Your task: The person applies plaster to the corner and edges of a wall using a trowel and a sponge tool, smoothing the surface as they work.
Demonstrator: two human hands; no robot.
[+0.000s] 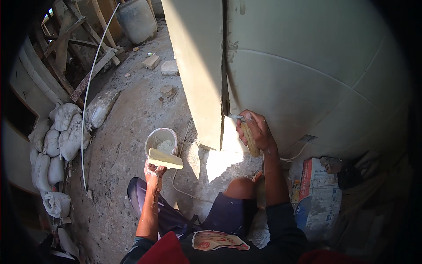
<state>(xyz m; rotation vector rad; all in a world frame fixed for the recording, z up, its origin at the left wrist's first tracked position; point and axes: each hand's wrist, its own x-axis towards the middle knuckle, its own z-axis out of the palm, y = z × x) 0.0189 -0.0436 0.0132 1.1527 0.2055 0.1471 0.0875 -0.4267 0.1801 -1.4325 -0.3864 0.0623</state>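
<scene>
My right hand (256,130) is wrapped round the wooden handle of a trowel (250,140). The trowel's bent metal neck points up and left into the dark vertical gap where a narrow wall panel (198,57) meets the wide grey-green wall (303,88). Its blade is seen nearly edge-on, so I cannot tell how much of it touches the wall. From below, my left hand (154,169) grips a flat pale-yellow board (165,159); white paste smears the fingers. Just beyond the board stands a round bucket (148,141) with whitish paste (165,146) inside.
Filled white sacks (70,132) are stacked at the left beside a long white pipe (89,83). Timber trestles (66,48) and a grey drum (137,22) stand farther back, near loose blocks (169,68). A printed bag (318,193) lies at my right. A thin cable (176,182) crosses the floor.
</scene>
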